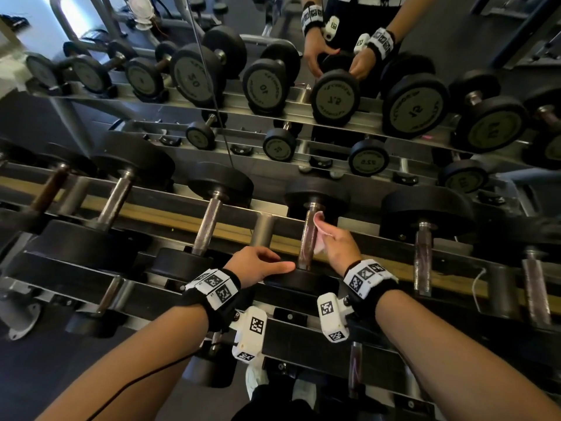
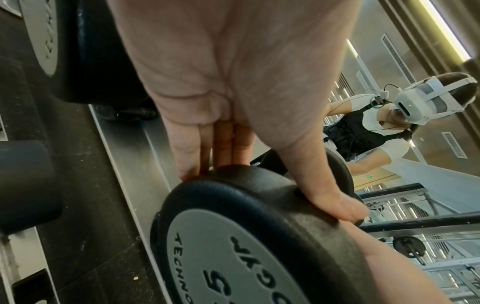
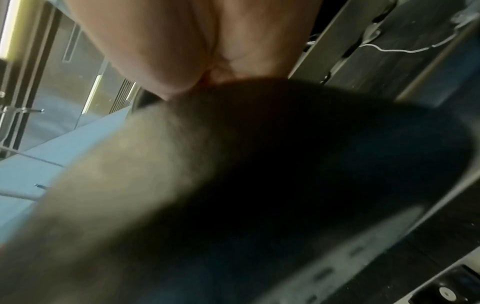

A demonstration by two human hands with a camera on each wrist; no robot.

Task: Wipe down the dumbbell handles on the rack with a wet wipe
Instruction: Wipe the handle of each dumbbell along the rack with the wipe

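In the head view my right hand (image 1: 331, 241) pinches a pinkish-white wet wipe (image 1: 320, 229) against the right side of a knurled metal dumbbell handle (image 1: 306, 238) on the rack's top tier. My left hand (image 1: 273, 261) grips the rim of that dumbbell's near black head (image 1: 303, 282), thumb stretched along it. The left wrist view shows the left hand (image 2: 270, 192) with its fingers (image 2: 192, 160) on one side of the dumbbell head (image 2: 233, 246) and the thumb on the other. In the right wrist view only my palm (image 3: 207, 41) and a blurred dumbbell head (image 3: 285, 185) show; the fingers and wipe are hidden.
Neighbouring dumbbells lie on the same tier, one handle to the left (image 1: 208, 223) and one to the right (image 1: 423, 256). A lower tier (image 1: 303, 335) sits beneath my wrists. A mirror (image 1: 212, 71) behind the rack reflects the dumbbells and my hands. A white cord (image 1: 478, 284) hangs at the right.
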